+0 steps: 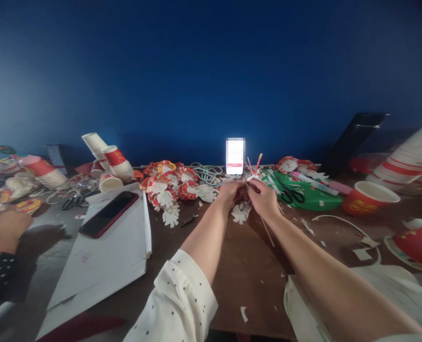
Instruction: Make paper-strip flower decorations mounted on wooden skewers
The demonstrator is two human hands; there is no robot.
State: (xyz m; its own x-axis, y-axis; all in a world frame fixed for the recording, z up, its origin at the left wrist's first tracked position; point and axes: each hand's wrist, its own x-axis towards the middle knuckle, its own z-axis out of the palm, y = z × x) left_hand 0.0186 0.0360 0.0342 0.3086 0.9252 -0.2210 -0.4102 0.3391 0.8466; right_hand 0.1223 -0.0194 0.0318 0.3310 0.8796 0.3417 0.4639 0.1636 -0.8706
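Both my hands are together over the middle of the table. Between the fingertips of my right hand [263,194] is pinched a cut paper piece [252,179] with thin white and red-orange strips fanning upward. My left hand [232,192] is closed at the same piece from the other side, its fingertips partly hidden. Below them lies a white leaf-like paper cutout [240,214]. A thin stick [268,232] slants down beneath my right wrist. To the left is a heap of red-and-white paper crafts [168,183] with white cutouts. Black-handled scissors [292,194] rest on green paper [317,203] at the right.
A lit phone [235,156] stands against the blue wall. Another phone [109,214] lies on white sheets [100,266]. Paper cups [117,161] stand at left, a red cup [369,198] and cup stack [403,154] at right. Another person's hand [6,229] is far left. Paper scraps litter the table.
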